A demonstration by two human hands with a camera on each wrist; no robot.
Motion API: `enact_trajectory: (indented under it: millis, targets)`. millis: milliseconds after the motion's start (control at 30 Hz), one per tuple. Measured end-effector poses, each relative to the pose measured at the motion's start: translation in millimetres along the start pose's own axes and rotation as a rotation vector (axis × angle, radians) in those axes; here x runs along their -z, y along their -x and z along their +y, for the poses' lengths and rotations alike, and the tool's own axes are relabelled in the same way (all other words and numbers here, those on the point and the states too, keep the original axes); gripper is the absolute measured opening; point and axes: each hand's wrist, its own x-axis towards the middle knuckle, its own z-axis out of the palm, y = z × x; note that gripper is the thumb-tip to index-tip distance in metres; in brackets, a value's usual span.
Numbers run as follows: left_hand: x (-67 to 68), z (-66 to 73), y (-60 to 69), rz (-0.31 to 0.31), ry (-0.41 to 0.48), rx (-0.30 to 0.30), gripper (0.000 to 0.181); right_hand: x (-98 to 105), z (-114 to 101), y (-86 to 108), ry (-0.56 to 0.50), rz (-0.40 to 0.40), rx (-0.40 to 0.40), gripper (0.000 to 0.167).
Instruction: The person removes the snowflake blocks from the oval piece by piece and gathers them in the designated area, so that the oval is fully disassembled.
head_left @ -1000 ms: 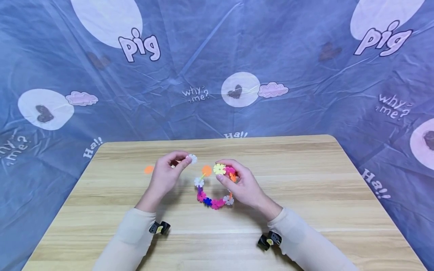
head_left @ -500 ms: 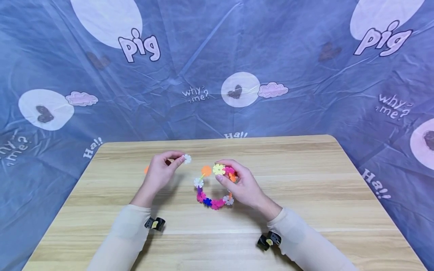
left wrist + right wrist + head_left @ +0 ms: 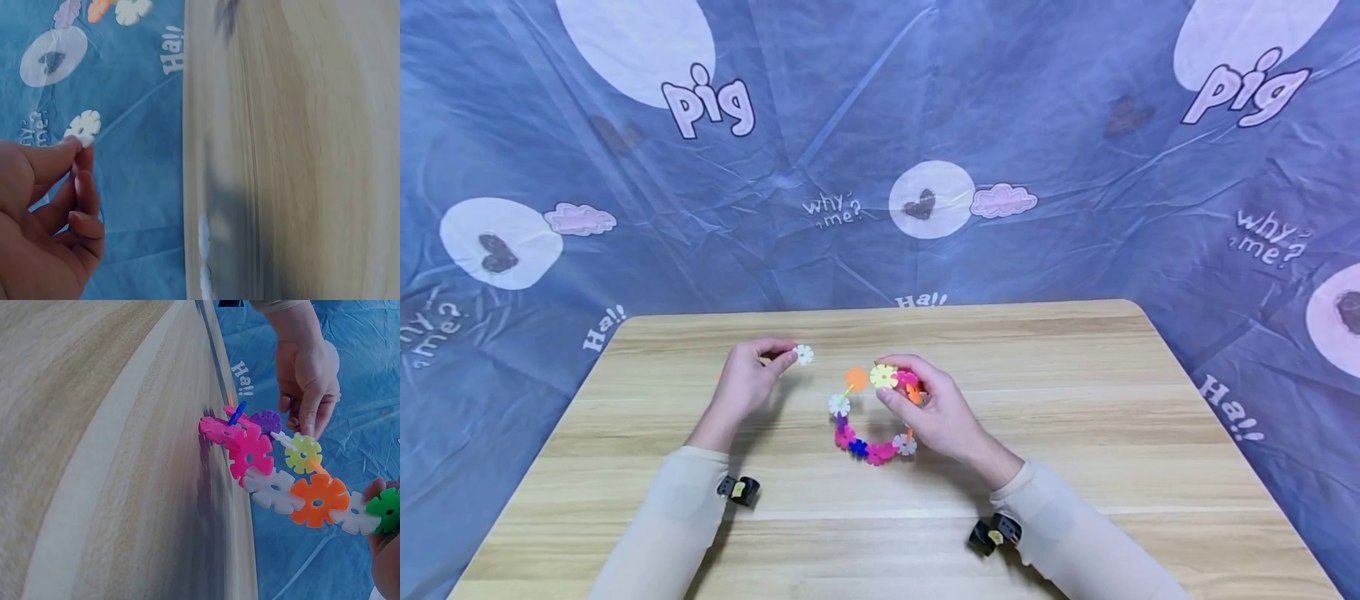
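Observation:
Between thumb and fingertips my left hand [image 3: 747, 379] pinches a white flower-shaped interlocking disc [image 3: 803, 355], held up over the table's left side. My right hand [image 3: 938, 410] grips a curved chain of interlocking flower discs [image 3: 877, 453] by one end, near a yellow disc [image 3: 883, 377]. An orange disc [image 3: 856, 380] forms the chain's other end, with a gap between it and the yellow one. Pink, blue, purple, white and orange discs make up the loop. In the right wrist view, a green disc [image 3: 386, 510] sits by my right fingers.
White discs [image 3: 204, 237] lie on the table in the left wrist view, seen nearly edge-on. The wooden table [image 3: 1075, 350] ends at a blue printed cloth [image 3: 850, 125] hanging behind and at the sides. A small black camera [image 3: 739, 490] is strapped to each wrist.
My left hand has drawn back to the left with the white disc, away from the chain. An orange disc on the left is now hidden behind it. My right hand has hardly moved.

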Motion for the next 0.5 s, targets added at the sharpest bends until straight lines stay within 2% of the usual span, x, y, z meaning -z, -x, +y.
enact_trajectory:
  millis: [233,500]
  targets:
    - [-0.6,-10.7,-6.3,-0.036,-0.031,0.040,0.018,-1.0,0.1,-0.5,-0.010,-0.005,0.002,0.039]
    - [0.3,-19.2,-13.9,-0.105,-0.079,0.094,0.017,-1.7,0.4,-1.3,-0.009,-0.004,0.008,0.039]
